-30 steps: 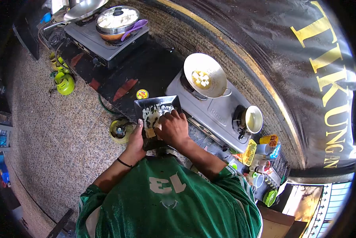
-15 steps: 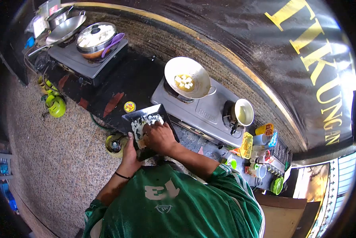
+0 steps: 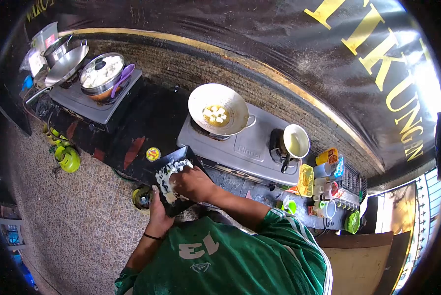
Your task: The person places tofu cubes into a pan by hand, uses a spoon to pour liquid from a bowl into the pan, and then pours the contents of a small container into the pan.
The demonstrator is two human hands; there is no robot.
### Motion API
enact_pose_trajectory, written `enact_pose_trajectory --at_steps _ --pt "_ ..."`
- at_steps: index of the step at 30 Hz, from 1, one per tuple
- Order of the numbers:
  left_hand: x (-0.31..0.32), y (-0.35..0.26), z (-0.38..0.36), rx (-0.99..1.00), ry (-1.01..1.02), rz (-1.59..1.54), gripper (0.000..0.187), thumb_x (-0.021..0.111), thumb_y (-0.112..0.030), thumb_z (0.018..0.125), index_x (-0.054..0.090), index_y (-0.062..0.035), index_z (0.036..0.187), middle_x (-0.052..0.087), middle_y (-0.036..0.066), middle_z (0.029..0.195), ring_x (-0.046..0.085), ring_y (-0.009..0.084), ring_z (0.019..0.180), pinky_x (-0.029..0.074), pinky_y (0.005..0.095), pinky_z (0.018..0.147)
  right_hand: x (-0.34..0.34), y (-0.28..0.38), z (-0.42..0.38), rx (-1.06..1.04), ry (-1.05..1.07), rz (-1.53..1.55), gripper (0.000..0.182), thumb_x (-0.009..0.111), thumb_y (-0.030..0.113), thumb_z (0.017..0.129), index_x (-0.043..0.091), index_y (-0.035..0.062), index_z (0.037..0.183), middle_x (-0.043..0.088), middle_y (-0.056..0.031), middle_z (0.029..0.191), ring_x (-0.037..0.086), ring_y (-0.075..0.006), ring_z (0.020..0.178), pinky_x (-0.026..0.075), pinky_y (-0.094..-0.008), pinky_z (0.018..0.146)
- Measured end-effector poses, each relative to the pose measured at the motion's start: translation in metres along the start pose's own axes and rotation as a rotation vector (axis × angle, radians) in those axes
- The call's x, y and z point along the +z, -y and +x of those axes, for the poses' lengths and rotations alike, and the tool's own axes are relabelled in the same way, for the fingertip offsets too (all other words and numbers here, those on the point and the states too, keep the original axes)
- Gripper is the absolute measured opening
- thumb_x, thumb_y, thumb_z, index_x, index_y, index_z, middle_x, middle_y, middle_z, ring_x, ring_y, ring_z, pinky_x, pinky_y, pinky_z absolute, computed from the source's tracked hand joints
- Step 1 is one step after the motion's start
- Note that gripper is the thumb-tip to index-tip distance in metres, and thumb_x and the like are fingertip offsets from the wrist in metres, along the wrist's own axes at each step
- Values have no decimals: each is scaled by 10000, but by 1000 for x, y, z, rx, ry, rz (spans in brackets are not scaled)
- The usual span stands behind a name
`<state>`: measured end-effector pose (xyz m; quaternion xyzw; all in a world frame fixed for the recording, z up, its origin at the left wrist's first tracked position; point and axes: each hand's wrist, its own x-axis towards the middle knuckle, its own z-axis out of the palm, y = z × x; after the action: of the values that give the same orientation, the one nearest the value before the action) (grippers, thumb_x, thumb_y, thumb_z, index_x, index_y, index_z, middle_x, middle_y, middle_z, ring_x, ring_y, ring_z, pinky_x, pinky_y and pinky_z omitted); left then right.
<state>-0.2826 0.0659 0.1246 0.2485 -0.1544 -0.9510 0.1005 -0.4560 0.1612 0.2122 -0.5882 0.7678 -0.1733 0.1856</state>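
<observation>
The left hand grips the near edge of the black square plate, steadying it out over the floor beside the counter; the right hand lies curled over the white food on it, fingers bent down, though whether it pinches a piece cannot be told. The wok with pale cubes sits just beyond on the stove, near enough to reach.

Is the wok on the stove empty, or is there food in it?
It holds food. The wok sits on the stove with a small cluster of pale cubes at its centre, in a yellowish pool that may be oil.
</observation>
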Motion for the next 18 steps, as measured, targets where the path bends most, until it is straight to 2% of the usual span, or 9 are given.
enact_pose_trajectory --at_steps 2,3,4,6,7,8,12,16,18 --pt "2 -1 2 -16 -26 4 619 393 -593 1150 522 -139 1550 648 81 1481 646 260 1339 520 456 1155 -24 -1 3 114 5 38 252 712 260 961 759 127 1170 765 -163 1104 700 -369 1137 528 -521 998" --pt "-2 2 7 7 3 -22 604 387 -573 1158 525 -132 1547 651 85 1480 644 267 1347 515 463 1164 -29 -15 3 42 -97 115 246 738 253 963 767 118 1168 775 -139 1118 696 -371 1132 544 -514 980" --pt "-4 3 10 10 1 -25 604 387 -573 1158 525 -132 1547 651 85 1480 644 267 1347 515 463 1164 -34 -32 6 13 -155 126 267 755 215 957 769 107 1201 792 -123 1104 730 -344 1053 575 -468 914" --pt "-8 6 14 47 -13 -51 602 378 -560 1164 524 -123 1551 637 90 1508 630 278 1371 500 478 1183 -58 -68 9 4 -215 262 257 714 269 990 780 127 1195 787 -182 1124 741 -401 1043 558 -519 972" --pt "-5 8 15 67 -72 -29 685 312 -621 1153 531 -120 1566 645 115 1505 634 328 1365 497 522 1182 -76 -82 10 63 -245 283 254 724 250 991 781 112 1196 795 -182 1102 756 -392 1012 575 -504 938" --pt "-4 9 15 72 -79 -36 685 312 -621 1153 531 -120 1566 645 115 1505 634 328 1365 497 522 1182 -94 -97 12 123 -272 304 251 733 232 992 782 97 1198 803 -183 1080 770 -383 981 593 -488 904" --pt "2 10 12 140 -123 -66 674 329 -605 1156 529 -108 1566 630 122 1521 619 333 1384 492 538 1184 -142 -189 34 307 -337 86 278 766 234 981 776 94 1221 814 -161 1040 792 -326 962 605 -443 864" --pt "-1 15 10 233 -194 -125 645 361 -580 1159 525 -109 1568 628 127 1520 620 337 1381 492 547 1184 -171 -259 68 422 -250 57 295 784 277 961 773 124 1212 813 -162 1045 786 -342 995 605 -463 878" --pt "-6 17 10 228 -177 -185 631 430 -551 1152 501 -86 1573 619 119 1522 618 308 1376 514 503 1167 -167 -295 88 462 -191 -12 308 787 297 950 771 130 1208 812 -166 1049 785 -348 1007 606 -472 887"
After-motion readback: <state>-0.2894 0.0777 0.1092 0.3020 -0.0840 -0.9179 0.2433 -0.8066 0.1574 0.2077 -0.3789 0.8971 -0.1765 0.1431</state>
